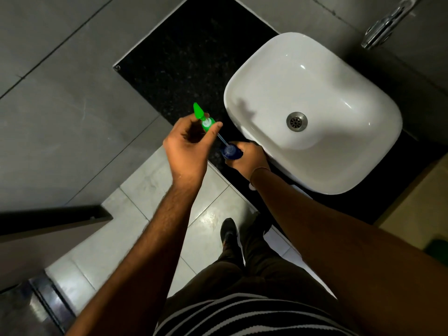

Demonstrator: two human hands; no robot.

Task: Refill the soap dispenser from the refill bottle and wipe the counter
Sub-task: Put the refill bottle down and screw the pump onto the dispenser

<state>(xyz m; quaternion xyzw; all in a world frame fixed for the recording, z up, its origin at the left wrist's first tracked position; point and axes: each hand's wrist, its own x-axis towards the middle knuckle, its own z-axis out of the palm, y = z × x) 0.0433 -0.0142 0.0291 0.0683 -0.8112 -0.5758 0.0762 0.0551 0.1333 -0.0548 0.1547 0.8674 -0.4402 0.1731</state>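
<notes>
Fingers (213, 128) of the left hand (186, 151) are pinched with the thumb around the green pump head (204, 118), which is lifted clear of the soap dispenser (230, 151), nozzle pointing up and away. Its thin dip tube (223, 140) (bluish, partly blurred) runs down from the pump into the dispenser's open neck. Beside it, the right hand (249, 161) is wrapped tight around the blue dispenser body, hiding most of it. This dispenser stands on the black speckled counter (184, 61), just beside the white basin (312, 110), near the counter's front edge. A chrome tap (385, 23) is fixed on the wall at upper right. Below, pale floor tiles (150, 187) and a dark shoe (228, 230) show.
</notes>
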